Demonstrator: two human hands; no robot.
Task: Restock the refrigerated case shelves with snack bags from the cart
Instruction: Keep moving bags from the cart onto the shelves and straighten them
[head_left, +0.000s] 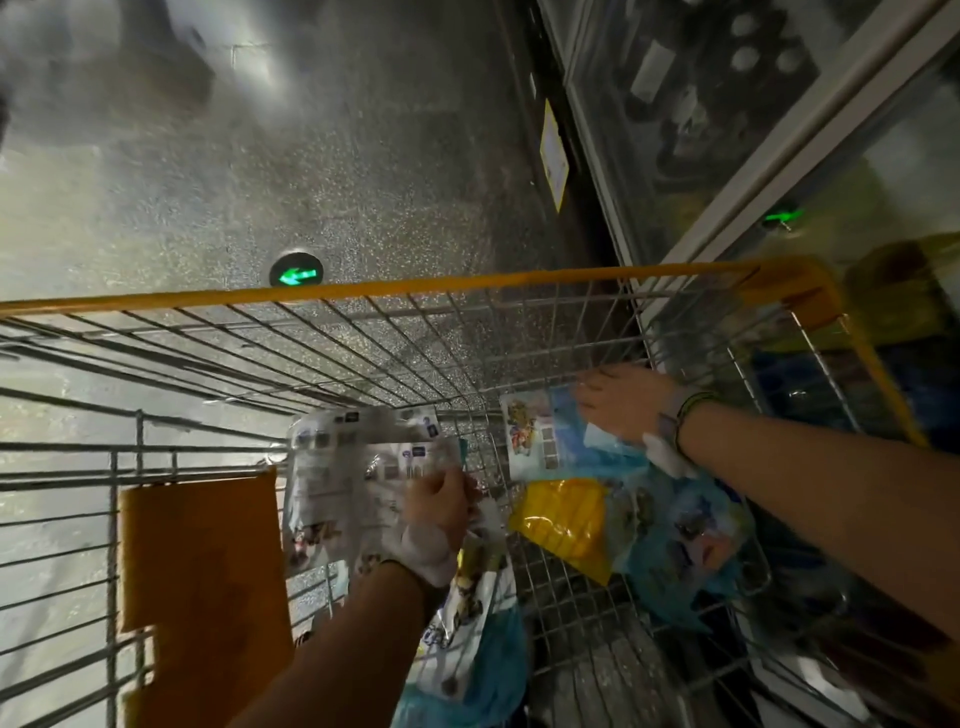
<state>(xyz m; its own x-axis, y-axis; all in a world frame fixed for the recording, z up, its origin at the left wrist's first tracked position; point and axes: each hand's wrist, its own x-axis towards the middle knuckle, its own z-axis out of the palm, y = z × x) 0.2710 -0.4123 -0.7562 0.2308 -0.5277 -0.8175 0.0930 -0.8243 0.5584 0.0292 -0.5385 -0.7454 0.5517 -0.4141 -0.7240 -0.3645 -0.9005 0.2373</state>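
A wire cart with a yellow rim fills the lower view. My left hand grips a bunch of silver-white snack bags, held up over the cart's middle. My right hand reaches to the far right corner of the basket, its fingers resting on a blue and white snack bag; blur hides whether they curl round it. More bags lie in the basket: a yellow one, blue ones, and a white and blue one under my left wrist.
The refrigerated case with glass doors stands along the right side, close to the cart. An orange flap hangs at the cart's left. A green arrow floor light glows on the speckled floor beyond the cart.
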